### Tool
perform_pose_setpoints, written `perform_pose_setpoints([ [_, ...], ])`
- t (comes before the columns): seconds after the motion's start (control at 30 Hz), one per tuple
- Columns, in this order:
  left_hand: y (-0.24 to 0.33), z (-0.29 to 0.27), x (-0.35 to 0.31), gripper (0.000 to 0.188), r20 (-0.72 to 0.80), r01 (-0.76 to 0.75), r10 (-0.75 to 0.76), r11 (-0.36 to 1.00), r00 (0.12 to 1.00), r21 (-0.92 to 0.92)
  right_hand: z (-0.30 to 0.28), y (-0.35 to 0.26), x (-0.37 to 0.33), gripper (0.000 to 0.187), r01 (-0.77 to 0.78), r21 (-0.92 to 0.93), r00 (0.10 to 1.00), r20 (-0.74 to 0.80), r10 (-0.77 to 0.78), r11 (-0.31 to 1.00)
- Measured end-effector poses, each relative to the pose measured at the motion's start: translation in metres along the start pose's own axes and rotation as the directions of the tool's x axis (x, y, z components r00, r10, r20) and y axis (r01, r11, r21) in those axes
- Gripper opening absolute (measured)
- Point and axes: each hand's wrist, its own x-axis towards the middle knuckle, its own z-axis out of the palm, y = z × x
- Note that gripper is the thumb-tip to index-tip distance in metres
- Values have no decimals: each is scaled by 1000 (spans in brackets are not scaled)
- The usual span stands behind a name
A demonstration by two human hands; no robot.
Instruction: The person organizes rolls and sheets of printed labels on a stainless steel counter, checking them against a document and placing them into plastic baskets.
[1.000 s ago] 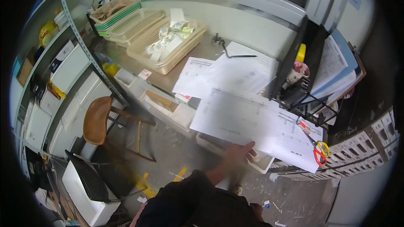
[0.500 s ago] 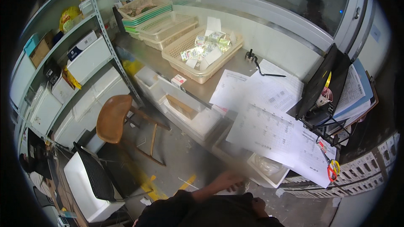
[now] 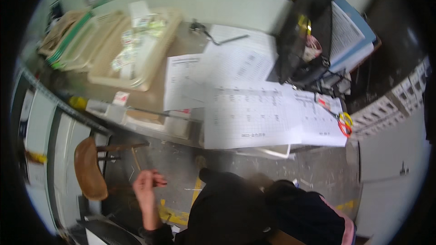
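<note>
My left hand [image 3: 147,186] hangs at the lower left, over the floor and close to the brown stool [image 3: 91,168]. Its fingers are loosely bent and apart, with nothing seen in them. A smeared, skin-coloured patch in front of my dark clothing looks like my right hand [image 3: 258,180]; blur hides its fingers. Ahead of both hands, printed sheets [image 3: 247,113] lie overlapping on the metal table and reach over its front edge. Scissors [image 3: 344,124] with red and yellow handles rest on the sheets at the right.
Cream plastic baskets [image 3: 150,70] stand at the back left, one holding small packets. A black mesh organizer [image 3: 302,36] with folders rises at the back right. White bins [image 3: 181,127] sit below the table edge. A small box [image 3: 121,98] lies near the edge.
My view has swung to the right and nearer the table, so the baskets and stool sit further left. My left hand has moved left, away from the front of my body.
</note>
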Motion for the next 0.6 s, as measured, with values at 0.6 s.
perform_pose_setpoints([
  [0.6, 111, 16, 169, 18, 622, -523, 364, 848, 693, 87, -36, -225, -1, 33, -68, 542, 771, -504, 389, 837],
])
